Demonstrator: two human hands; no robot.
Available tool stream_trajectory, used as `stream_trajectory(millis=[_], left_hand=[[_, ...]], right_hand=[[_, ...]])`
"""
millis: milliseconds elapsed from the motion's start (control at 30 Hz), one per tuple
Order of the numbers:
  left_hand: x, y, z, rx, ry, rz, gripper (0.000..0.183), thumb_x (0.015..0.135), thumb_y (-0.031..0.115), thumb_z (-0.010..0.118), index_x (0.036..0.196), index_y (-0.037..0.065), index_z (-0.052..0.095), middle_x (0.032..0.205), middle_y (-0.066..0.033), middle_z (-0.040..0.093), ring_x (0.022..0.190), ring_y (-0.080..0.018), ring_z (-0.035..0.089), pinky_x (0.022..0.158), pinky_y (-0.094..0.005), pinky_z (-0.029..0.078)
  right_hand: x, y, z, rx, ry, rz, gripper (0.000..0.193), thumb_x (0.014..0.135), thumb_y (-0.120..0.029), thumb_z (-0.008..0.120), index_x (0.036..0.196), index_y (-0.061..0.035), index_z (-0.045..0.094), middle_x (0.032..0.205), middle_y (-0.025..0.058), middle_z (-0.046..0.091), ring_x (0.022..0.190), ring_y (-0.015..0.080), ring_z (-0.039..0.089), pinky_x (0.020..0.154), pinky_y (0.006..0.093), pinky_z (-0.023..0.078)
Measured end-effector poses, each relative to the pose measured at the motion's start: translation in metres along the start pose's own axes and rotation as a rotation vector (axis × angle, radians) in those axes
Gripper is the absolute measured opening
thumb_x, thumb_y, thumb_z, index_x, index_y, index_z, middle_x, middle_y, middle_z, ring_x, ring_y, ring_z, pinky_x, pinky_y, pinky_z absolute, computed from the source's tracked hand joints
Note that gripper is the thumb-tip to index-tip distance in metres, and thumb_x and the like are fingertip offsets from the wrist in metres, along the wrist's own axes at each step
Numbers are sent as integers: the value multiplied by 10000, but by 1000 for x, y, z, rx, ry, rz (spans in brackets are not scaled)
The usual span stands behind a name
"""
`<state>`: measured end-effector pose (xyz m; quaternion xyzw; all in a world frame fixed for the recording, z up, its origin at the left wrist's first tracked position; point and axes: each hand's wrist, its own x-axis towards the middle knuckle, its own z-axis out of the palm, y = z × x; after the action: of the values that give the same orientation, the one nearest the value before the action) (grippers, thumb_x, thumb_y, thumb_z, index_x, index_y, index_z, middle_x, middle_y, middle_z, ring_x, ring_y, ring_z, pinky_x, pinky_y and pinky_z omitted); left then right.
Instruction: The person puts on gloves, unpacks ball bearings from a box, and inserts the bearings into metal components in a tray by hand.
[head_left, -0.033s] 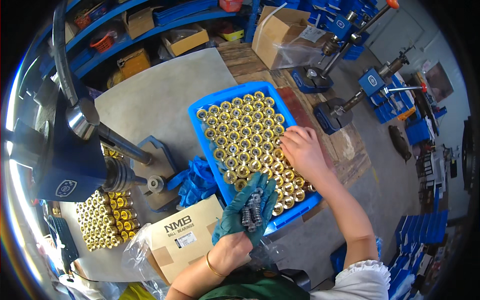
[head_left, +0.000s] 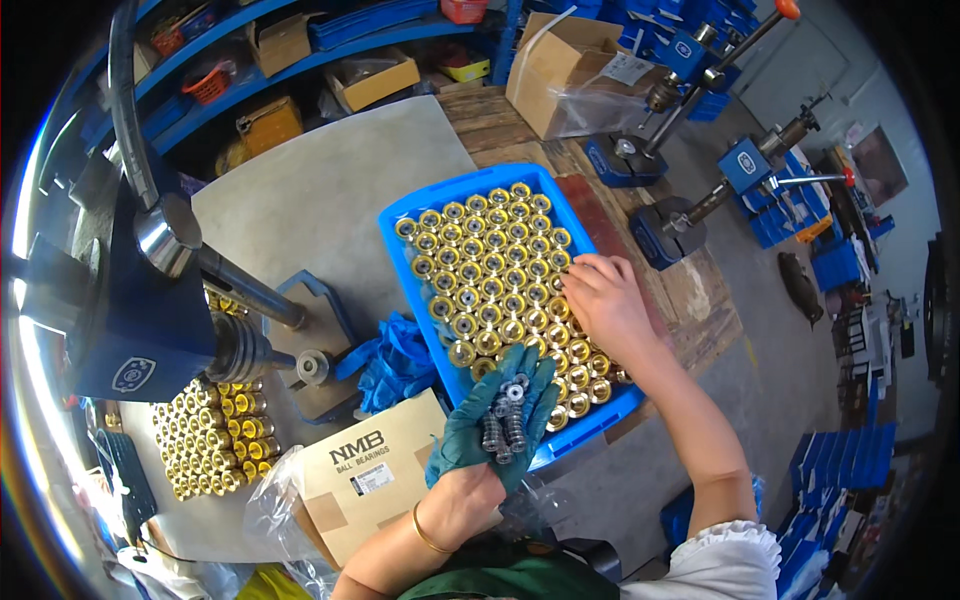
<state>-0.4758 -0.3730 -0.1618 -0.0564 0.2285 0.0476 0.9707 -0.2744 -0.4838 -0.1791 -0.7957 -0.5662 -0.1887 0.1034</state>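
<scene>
My left hand (head_left: 468,440), in a green glove, is palm up over the near left part of a blue plastic tray (head_left: 412,290). Its fingers cradle several small steel ball bearings (head_left: 505,425), some lined up in short stacks. Rows of round brass-coloured cups (head_left: 493,263) fill the tray; the far ones have dark centres, while many near ones look hollow and shiny. My bare right hand (head_left: 607,305) reaches to the tray's right side. Its fingers bend together over the cups there, and their tips are partly hidden, so I cannot make out what they pinch.
On the left stands a large blue bench press (head_left: 150,330), with more brass cups (head_left: 205,440) beside it. A crumpled blue glove (head_left: 395,365) and a cardboard box (head_left: 365,470) adjoin the tray. Two smaller presses (head_left: 625,160) and an open carton (head_left: 560,80) stand at the far right.
The bearings in my left palm have shifted slightly, one at the top now showing its round face. Both hands stay in nearly the same place.
</scene>
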Motion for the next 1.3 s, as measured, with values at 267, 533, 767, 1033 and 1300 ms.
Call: stream_trajectory(millis=[267,533,767,1033,1300], left_hand=[[-6,9,-18,-58,-71,-53,388,921,230,472,1260,47,508,1213,-109,578,1113,-243,561,966,-415,457],[-5,1,-9,66,-122,-47,386,941,201,450,1292,49,502,1171,-66,594,1031,-172,577,906,-333,476],[-7,2,-5,20,-95,-32,390,937,192,460,1294,39,494,1192,-77,586,1044,-191,579,948,-349,464],[0,2,-19,3,-51,-103,358,928,167,490,1258,34,526,1177,-90,594,1057,-207,584,974,-375,460],[2,-2,-3,92,57,-33,412,928,132,487,1330,51,447,1359,-108,472,1258,-254,452,1082,-411,348]], right_hand=[[12,-65,-61,512,-94,-131,222,775,-178,679,952,-45,665,1015,42,620,1124,211,511,924,406,357],[2,-69,-77,520,-231,-154,226,737,-177,727,917,-48,684,999,38,628,1145,231,522,921,438,369],[1,-67,-74,343,-22,-244,206,706,-129,728,894,-60,679,950,38,624,1089,214,561,892,439,413],[1,-63,-65,329,-145,-284,154,730,-108,664,859,-29,631,938,59,619,1065,224,556,925,429,400],[5,9,-27,4,5,5,102,742,-112,660,817,-50,629,938,51,625,1028,226,544,890,409,400]])
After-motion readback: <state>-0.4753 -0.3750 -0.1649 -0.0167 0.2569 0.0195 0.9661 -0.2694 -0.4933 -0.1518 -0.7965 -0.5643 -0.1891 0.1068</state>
